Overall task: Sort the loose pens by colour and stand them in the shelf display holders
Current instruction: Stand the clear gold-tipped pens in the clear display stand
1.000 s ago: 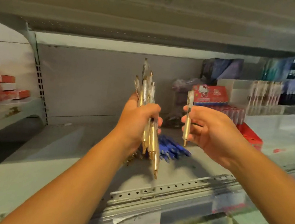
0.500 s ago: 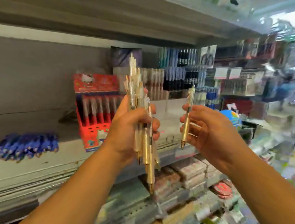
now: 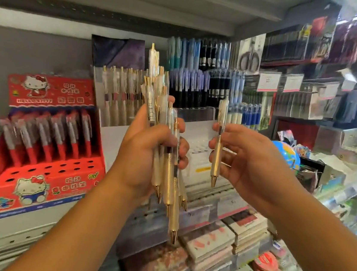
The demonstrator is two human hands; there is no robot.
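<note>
Hands status: left hand [image 3: 148, 154] is fisted around a bundle of gold pens [image 3: 168, 170], tips down, clicker ends up, roughly vertical. Right hand [image 3: 244, 161] pinches a single gold pen [image 3: 217, 149] between thumb and fingertips, also upright, tip down. The two hands are near each other, not touching.

Key relation: the clear holder with matching gold pens [image 3: 119, 98] stands behind and just left of the left hand, on the shelf beyond the bundle. The single pen's long axis already matches the standing pens there, so I'd judge no re-orienting is needed, only a reach forward and across. Left hand is nearer; the right must cross past the bundle, which stands in its way.

Around: red cartoon-cat box [image 3: 45, 152] of red pens further left of the left hand, several holes unfilled. Blue and black pens [image 3: 193, 76] racked behind, between the hands. Stacked packets [image 3: 211, 245] below the hands.
</note>
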